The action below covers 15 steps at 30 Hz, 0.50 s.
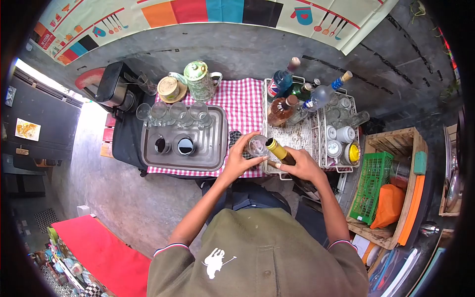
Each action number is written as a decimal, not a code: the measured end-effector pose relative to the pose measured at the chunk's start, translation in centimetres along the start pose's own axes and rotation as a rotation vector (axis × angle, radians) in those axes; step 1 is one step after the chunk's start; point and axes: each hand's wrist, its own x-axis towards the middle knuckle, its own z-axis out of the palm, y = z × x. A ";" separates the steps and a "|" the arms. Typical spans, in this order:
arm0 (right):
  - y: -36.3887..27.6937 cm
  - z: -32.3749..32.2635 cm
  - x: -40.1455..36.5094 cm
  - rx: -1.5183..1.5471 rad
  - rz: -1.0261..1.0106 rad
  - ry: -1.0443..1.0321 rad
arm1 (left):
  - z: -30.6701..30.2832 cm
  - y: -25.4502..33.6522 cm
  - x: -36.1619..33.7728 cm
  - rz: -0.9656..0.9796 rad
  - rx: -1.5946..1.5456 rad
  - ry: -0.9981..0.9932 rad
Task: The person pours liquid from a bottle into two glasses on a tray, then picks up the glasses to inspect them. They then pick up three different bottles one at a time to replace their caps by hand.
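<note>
My left hand (pixel 241 159) is wrapped round a clear drinking glass (pixel 258 145) in front of my chest. In my right hand (pixel 305 166) is a dark bottle with a gold-foiled neck (pixel 279 150), tilted so its mouth comes right at the glass's rim. The lower part of the bottle is hidden behind my hand and forearm. To the left, a grey tray (pixel 220 148) carries several empty glasses (pixel 177 113) along its back. Two glasses holding dark liquid stand at its front, one large (pixel 186 145) and one beside it (pixel 161 144).
A white wire rack (pixel 297 137) with several bottles (pixel 281 110) stands right of the checkered cloth (pixel 247 94). Beside it, another rack holds glasses and white-lidded jars (pixel 345 133). A patterned teapot (pixel 198 81) and a coffee maker (pixel 118 89) sit behind. A wooden crate (pixel 391 240) is at right.
</note>
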 end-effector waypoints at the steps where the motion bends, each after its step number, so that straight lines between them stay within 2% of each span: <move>1: 0.1 0.1 0.0 -0.002 0.002 -0.022 | -0.1 0.1 -0.1 0.006 0.019 -0.004; 6: 0.7 0.6 -0.3 -0.037 0.064 -0.130 | -0.1 -0.5 -0.8 -0.030 0.005 -0.019; 15: 1.2 1.6 -0.1 -0.045 0.098 -0.190 | -0.4 -1.7 -1.9 -0.071 0.014 -0.045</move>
